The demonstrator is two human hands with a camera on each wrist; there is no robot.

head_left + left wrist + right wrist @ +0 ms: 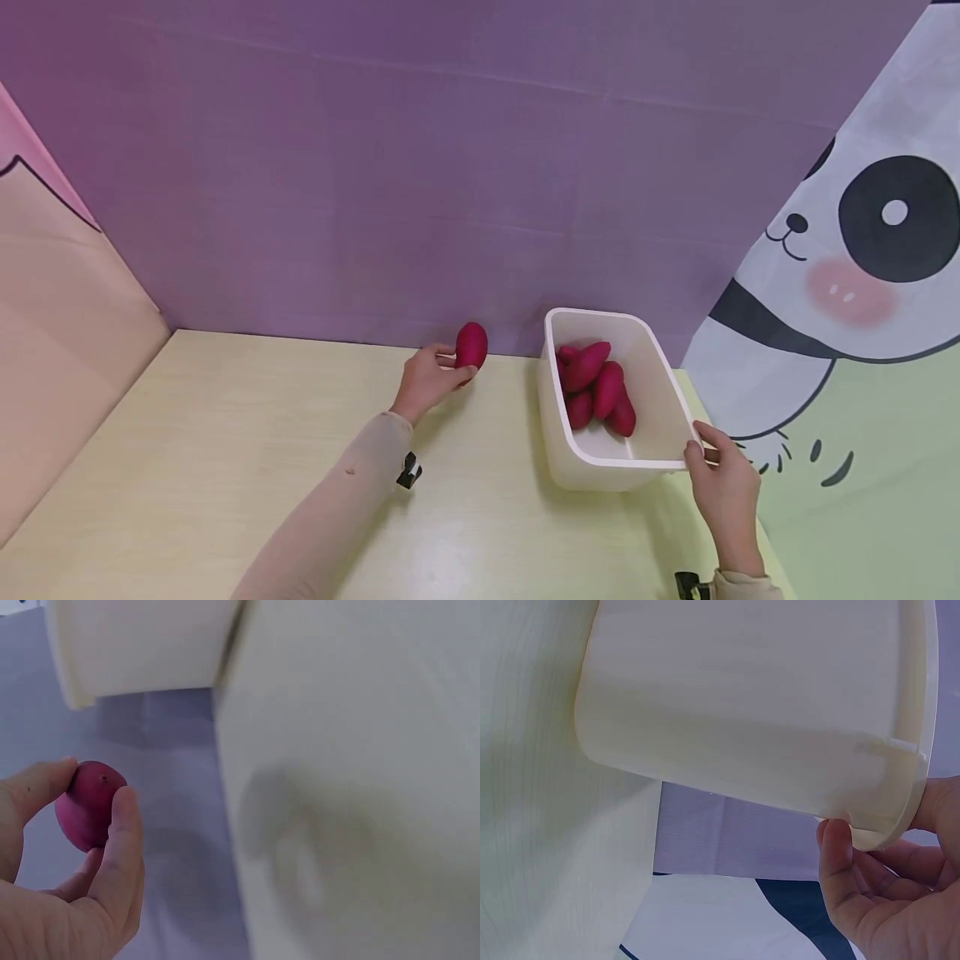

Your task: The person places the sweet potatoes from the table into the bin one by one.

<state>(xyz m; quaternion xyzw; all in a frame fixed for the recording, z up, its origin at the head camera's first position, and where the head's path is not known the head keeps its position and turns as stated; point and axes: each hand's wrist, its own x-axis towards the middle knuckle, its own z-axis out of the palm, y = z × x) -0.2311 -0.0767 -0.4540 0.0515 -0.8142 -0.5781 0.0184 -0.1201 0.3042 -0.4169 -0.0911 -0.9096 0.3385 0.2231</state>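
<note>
My left hand (429, 382) holds a magenta sweet potato (471, 345) between thumb and fingers, above the back of the table and left of the bin. In the left wrist view, the rounded end of this sweet potato (91, 802) shows a small dark spot. My right hand (726, 492) pinches the front right corner of the white plastic bin (600, 475) by its rim. Inside the bin, several similar sweet potatoes (609, 388) lie heaped toward its left side. The right wrist view shows the outer wall of the bin (742, 697), with thumb and fingers at the rim's corner.
The pale wood-grain table (225, 467) ends at a purple cloth backdrop (420, 183). A panda-printed panel (892, 350) stands close along the right edge, beside the bin. A peach-coloured panel (60, 333) borders the left.
</note>
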